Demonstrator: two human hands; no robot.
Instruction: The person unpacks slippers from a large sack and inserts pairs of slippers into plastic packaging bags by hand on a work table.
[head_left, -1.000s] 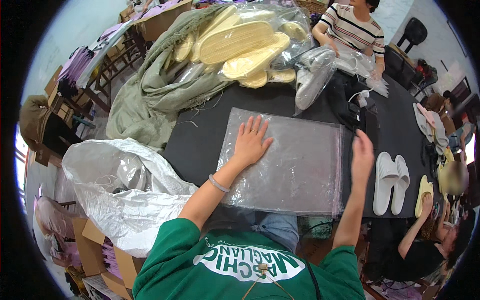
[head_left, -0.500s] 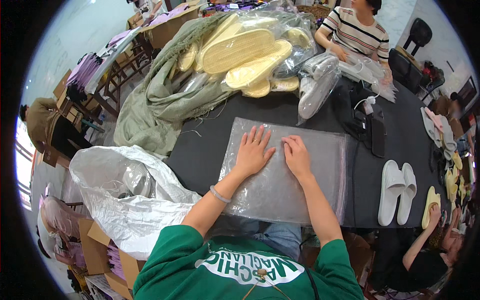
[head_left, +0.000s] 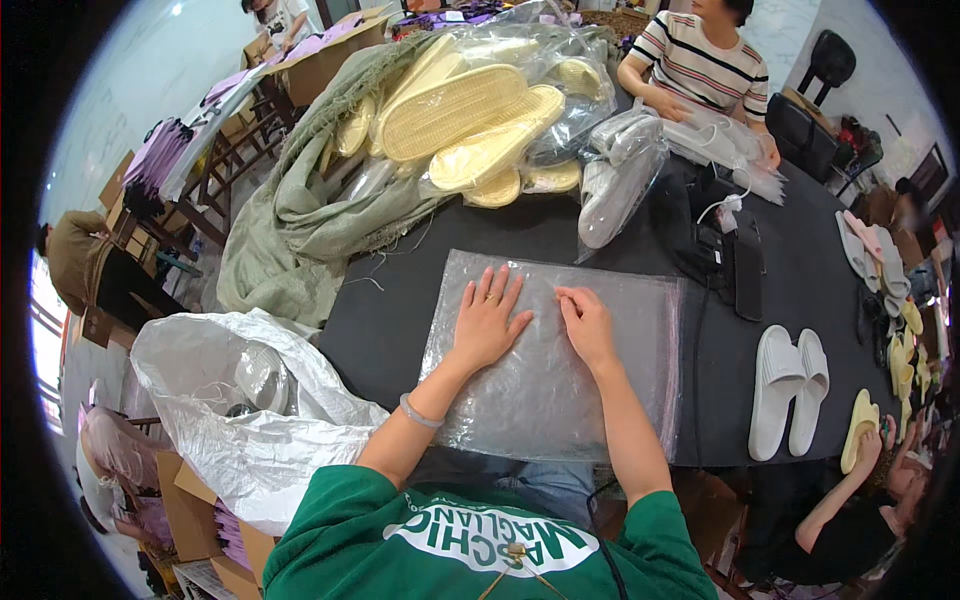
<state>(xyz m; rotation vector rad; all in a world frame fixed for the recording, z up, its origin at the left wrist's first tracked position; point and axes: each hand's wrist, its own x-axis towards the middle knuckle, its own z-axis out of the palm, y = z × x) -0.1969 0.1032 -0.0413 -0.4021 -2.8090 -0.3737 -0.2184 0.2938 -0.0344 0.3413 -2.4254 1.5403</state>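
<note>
A flat stack of clear plastic bags lies on the black table in front of me, its layered edges showing at the right side. My left hand rests palm down on it with the fingers spread. Close by on the right, my right hand has its thumb and fingertips pinched together at the film of the top bag. Whether it has one layer or more between the fingertips is too fine to see. A grey band circles my left wrist.
Bagged yellow slippers pile up on green cloth at the back. A white sack stands at left. Grey slides, a phone and a cable lie at right. Co-workers sit across the table and at far right.
My right fingers have drawn together into a pinch on the bag film. The left hand stays flat on the stack. The whole view has shifted slightly.
</note>
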